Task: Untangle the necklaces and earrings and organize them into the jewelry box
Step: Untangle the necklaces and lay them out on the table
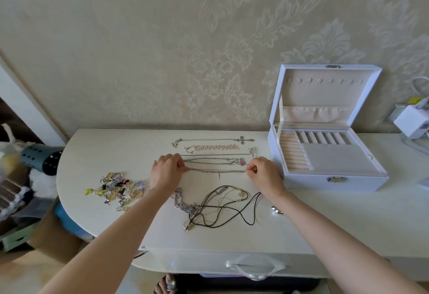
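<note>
Both hands, left hand (166,173) and right hand (264,174), pinch the ends of a silver chain (217,171) stretched flat mid-table, tangled pile (209,205) just nearer, open jewelry box (329,154) by the right edge.

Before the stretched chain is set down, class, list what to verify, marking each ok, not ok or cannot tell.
1. Left hand pinches one end of the silver chain: ok.
2. Right hand pinches the other end: ok.
3. Chain lies straight, apart from the tangled pile: ok.
4. Jewelry box open, lid hooks bare: ok.
5. Chain's clasp fastened: cannot tell.
6. Tangled pile undone: not ok.
</note>
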The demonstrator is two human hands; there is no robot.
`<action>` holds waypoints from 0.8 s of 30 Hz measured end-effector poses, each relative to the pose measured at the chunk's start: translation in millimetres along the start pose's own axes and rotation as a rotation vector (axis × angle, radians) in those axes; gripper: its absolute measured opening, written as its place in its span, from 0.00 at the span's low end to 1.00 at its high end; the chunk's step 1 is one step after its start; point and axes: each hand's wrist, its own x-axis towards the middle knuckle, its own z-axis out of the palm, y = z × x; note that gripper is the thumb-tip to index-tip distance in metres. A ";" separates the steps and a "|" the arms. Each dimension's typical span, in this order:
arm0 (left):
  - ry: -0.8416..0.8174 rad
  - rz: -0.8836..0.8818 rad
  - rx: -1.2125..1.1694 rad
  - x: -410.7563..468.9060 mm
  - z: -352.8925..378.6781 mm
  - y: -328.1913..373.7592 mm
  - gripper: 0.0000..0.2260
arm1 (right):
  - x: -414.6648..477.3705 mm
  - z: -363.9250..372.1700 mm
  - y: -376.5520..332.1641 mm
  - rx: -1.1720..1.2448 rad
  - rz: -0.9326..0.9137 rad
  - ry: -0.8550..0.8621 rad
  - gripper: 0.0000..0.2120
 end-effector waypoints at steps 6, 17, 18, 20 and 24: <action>0.009 -0.044 -0.005 2.7 0.7 -3.0 0.09 | 3.6 -1.1 1.5 0.056 0.014 0.011 0.02; 0.017 0.132 -0.129 -17.7 -12.5 -9.4 0.07 | -13.4 -7.6 -5.3 0.033 -0.137 0.013 0.05; -0.027 0.156 -0.169 -23.4 -13.8 -9.3 0.06 | -17.9 -8.1 -9.8 0.054 -0.172 -0.004 0.05; -0.153 0.170 -0.240 -34.6 -16.8 -10.9 0.09 | -27.8 -7.2 -18.2 0.085 -0.222 -0.075 0.04; -0.296 0.164 -0.292 -51.3 -28.3 -11.4 0.12 | -39.3 -3.7 -30.1 0.095 -0.294 -0.191 0.07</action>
